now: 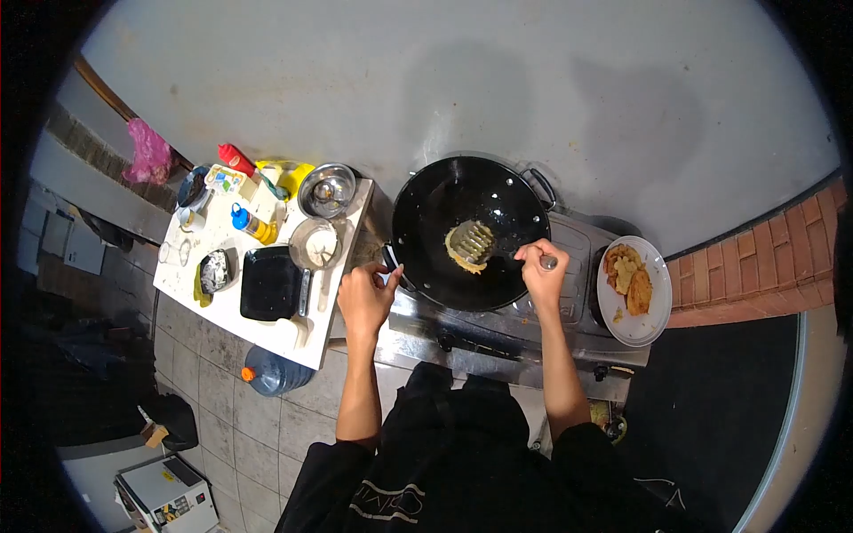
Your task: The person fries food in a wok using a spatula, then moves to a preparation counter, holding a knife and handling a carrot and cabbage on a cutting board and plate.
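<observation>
A large black wok (pixel 444 195) sits on the steel stove (pixel 569 258). My left hand (pixel 366 298) is closed on the wok's left handle (pixel 389 258), fingers pinched around it. In my right hand (pixel 544 269) is the handle of a metal slotted spatula (pixel 474 238), reaching over the wok's right rim. The spatula's head lies on a small yellowish piece of food (pixel 466 263) in the wok and partly covers it. Right of the stove's burner, a white plate (pixel 659 293) holds golden fried pieces (pixel 638 291).
The white table (pixel 235 320) at left carries a black square pan (pixel 269 282), a metal bowl (pixel 327 190), a saucepan (pixel 314 243), an oil bottle (pixel 255 224) and a red bottle (pixel 235 159). A blue water jug (pixel 277 371) stands below. A brick ledge (pixel 746 262) is at right.
</observation>
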A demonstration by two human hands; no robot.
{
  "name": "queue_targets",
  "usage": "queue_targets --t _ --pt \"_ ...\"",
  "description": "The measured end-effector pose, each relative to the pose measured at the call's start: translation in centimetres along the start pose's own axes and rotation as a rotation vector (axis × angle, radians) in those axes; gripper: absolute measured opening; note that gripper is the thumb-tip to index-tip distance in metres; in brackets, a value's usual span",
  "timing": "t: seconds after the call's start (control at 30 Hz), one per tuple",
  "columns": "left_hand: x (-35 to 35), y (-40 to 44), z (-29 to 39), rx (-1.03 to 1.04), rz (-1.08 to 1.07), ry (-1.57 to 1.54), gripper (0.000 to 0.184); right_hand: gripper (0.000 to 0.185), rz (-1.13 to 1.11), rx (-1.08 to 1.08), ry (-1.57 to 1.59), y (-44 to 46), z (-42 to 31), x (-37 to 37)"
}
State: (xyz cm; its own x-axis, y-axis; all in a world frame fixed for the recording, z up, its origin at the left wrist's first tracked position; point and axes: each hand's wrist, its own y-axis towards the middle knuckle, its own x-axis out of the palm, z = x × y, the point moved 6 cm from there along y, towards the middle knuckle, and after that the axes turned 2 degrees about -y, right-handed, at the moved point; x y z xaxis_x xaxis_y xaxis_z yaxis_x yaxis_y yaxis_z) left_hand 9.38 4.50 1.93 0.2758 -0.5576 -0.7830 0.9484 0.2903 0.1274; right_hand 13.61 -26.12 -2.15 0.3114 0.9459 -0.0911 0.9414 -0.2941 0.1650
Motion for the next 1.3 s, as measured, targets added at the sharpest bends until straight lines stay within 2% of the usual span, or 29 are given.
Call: queue_targets --t 0.13,0.2,0.5,1.0,1.3 --pt "0.2 0.1 -0.2 0.022 0.004 -0.037 0.033 0.019 0.033 0.007 0.054 0.2 0.1 -0.5" --pt "0.4 0.1 -0.3 0.006 -0.002 -0.050 0.033 0.020 0.012 -0.077 -0.038 0.1 -0.3 -0.1" --pt "0.0 -0.2 0.3 -0.024 0.001 -0.041 0.034 0.023 0.000 -0.097 -0.091 0.4 -0.3 1.2" --pt "-0.1 0.0 0.4 -0.011 -0.035 -0.026 0.034 0.027 -0.012 -0.006 -0.132 0.3 -0.4 1.5" --pt "-0.1 0.1 0.1 0.005 -0.044 -0.047 0.034 0.021 0.137 -0.031 -0.022 -1.0 -0.4 0.2"
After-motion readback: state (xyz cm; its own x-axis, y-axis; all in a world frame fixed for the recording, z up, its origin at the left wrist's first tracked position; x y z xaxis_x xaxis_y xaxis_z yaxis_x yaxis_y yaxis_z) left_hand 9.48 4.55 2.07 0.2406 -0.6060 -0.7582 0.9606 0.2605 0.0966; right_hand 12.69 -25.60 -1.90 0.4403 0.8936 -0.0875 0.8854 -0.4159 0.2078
